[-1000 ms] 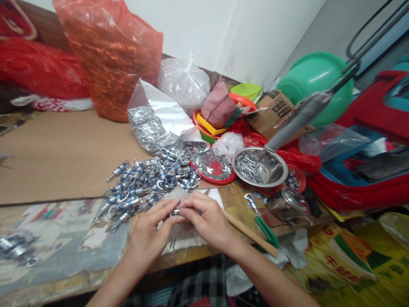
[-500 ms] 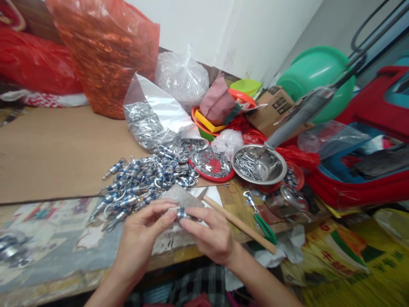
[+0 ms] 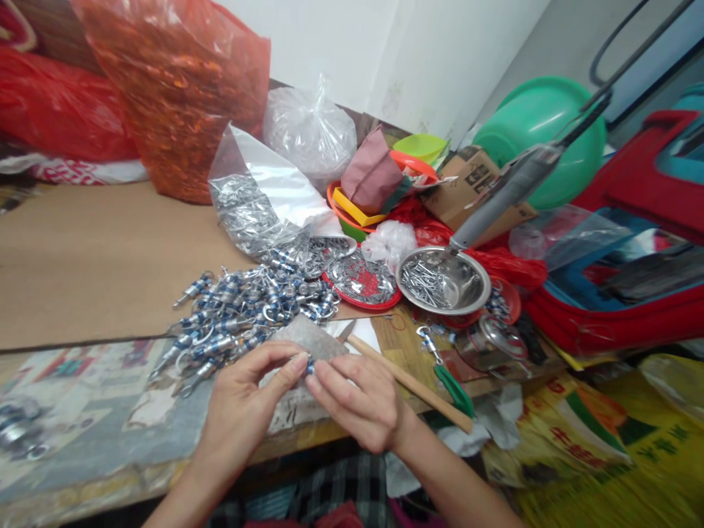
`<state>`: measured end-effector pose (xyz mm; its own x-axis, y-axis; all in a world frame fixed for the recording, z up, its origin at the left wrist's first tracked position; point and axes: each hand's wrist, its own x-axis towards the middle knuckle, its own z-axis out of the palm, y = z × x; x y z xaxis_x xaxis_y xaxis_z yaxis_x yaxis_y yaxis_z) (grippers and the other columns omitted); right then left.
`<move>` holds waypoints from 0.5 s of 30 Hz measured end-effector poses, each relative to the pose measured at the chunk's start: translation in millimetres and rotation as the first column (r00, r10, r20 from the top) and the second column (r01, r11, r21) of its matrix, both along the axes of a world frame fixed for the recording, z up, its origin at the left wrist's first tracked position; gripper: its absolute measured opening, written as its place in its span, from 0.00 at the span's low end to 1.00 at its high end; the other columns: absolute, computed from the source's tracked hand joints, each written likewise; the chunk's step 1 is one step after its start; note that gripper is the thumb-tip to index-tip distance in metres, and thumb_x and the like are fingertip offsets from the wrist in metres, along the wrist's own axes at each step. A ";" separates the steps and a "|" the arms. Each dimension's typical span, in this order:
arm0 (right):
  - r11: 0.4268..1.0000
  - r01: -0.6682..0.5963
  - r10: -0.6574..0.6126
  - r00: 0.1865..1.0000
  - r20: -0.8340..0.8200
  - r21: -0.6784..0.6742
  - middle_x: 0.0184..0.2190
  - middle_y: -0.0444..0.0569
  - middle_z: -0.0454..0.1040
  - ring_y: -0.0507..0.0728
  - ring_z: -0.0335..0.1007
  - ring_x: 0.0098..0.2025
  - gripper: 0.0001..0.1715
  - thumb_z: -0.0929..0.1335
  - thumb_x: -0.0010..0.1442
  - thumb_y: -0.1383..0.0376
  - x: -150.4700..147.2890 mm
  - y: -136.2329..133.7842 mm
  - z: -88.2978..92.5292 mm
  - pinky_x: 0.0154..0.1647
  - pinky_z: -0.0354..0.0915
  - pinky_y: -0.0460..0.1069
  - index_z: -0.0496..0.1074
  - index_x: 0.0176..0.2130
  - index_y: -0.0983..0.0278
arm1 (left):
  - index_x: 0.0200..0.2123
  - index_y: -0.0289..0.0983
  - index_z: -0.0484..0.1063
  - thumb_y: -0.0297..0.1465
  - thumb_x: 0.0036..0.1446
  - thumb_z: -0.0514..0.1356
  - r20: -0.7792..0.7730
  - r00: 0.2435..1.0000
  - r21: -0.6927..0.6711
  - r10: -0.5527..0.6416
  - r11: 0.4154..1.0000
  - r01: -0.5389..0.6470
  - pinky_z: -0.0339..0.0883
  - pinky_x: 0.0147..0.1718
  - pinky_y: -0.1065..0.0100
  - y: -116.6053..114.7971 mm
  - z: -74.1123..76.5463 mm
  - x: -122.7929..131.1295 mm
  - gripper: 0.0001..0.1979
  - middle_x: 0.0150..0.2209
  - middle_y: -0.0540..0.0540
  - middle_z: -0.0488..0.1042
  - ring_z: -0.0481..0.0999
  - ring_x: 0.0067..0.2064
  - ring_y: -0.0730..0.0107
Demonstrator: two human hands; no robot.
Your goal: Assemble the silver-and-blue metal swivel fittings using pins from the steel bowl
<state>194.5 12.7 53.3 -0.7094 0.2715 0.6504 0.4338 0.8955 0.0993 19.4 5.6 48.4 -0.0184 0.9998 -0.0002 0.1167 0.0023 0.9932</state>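
My left hand and my right hand meet over the table's front edge, fingertips pinched together on one small blue-and-silver metal clasp. Most of that clasp is hidden by the fingers. Just beyond the hands lies a heap of similar blue-and-silver clasps on the brown board. A grey flat sheet lies under the hands.
A clear bag of silver parts, a red plate of metal bits and a steel bowl of pins stand behind. A wooden stick and green-handled tool lie at right. Orange and red bags fill the back left.
Both hands have drawn slightly nearer to me and closed tighter round the clasp, which showed more plainly half a second ago. The view has shifted a little.
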 end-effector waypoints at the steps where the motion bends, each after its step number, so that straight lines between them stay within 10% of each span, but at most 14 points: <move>1: 1.000 -0.003 0.003 1.000 -0.013 -0.008 0.38 0.55 0.75 0.58 0.70 0.39 0.14 0.61 0.56 0.73 0.1 0.5 -1.6 0.36 0.69 0.51 0.69 0.43 0.71 | 0.27 0.41 0.74 0.35 0.46 0.61 -0.012 1.000 0.006 0.000 1.000 0.000 0.64 0.39 0.68 0.2 0.0 -0.2 0.06 0.32 0.50 0.75 0.72 0.36 0.66; 15: 0.897 0.071 -0.193 0.951 -0.243 -0.437 0.35 0.51 0.74 0.53 0.70 0.36 0.19 0.60 0.55 0.75 -11.0 -9.7 -12.0 0.34 0.68 0.47 0.70 0.45 0.63 | 0.27 0.35 0.74 0.35 0.43 0.63 0.225 0.974 -0.194 0.025 0.981 0.020 0.67 0.30 0.69 1.1 -7.5 6.4 0.08 0.26 0.48 0.76 0.72 0.28 0.70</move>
